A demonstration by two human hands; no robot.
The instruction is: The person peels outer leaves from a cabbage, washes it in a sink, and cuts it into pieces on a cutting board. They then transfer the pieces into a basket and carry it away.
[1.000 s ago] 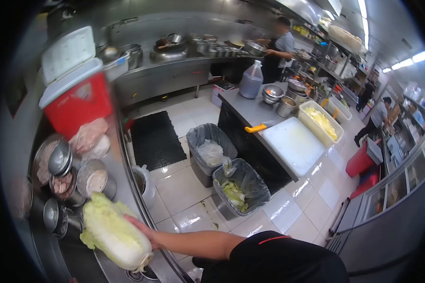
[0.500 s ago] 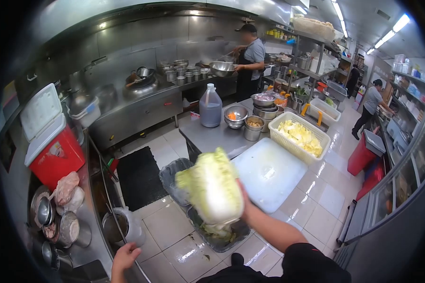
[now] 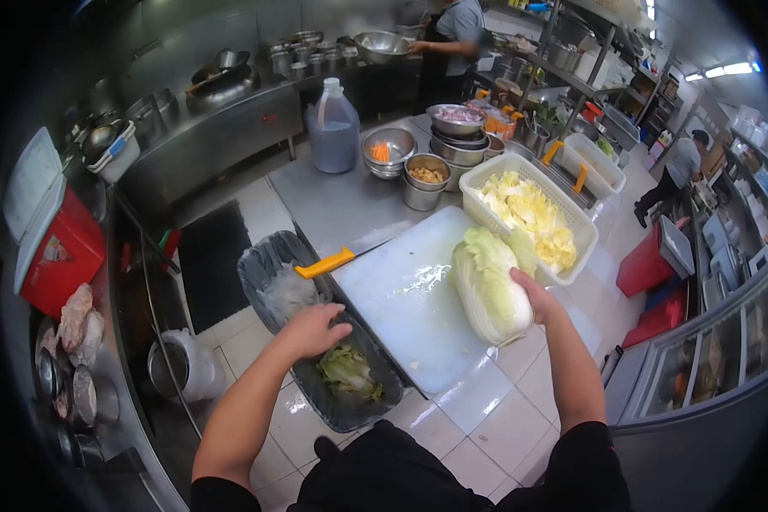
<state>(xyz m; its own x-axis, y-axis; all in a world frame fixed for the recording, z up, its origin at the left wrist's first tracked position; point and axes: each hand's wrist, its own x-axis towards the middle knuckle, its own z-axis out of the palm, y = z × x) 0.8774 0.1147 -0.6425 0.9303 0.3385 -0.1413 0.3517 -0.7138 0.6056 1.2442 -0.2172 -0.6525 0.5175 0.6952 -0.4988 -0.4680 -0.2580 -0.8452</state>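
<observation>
While the right hand (image 3: pixel 531 297) has a good grip on the far right side of a big pale green cabbage (image 3: pixel 489 286), the left hand (image 3: pixel 317 329) is hanging over the lined bins, fingers loosely spread, kinda wide and not wrapped around anything. The cabbage is over the right part of the white cutting board (image 3: pixel 392 303), tilted a bit, leafy end pointing away from the person. Can't honestly tell if it's touching the board or just above it.

Closest tool to the left hand is the knife (image 3: pixel 326 263), lying at the board's far left corner with its yellow handle poking out past the edge of the metal desk (image 3: pixel 311 192). Just beyond the cabbage there's a cream plastic basket (image 3: pixel 476 198) loaded with cut yellowish leaves (image 3: pixel 529 218).

Further back on the desk you've got a big jug (image 3: pixel 334 132) of dark liquid, a steel bowl (image 3: pixel 391 154) with orange strips in it, and a small pot (image 3: pixel 424 194) with brown chunks. Down below, the nearer bin (image 3: pixel 382 410) has green scraps (image 3: pixel 348 369) in it, and the other one has crumpled clear plastic (image 3: pixel 290 292). Over by the stove, a co-worker (image 3: pixel 456 38) is holding a wide metal bowl (image 3: pixel 381 48).
</observation>
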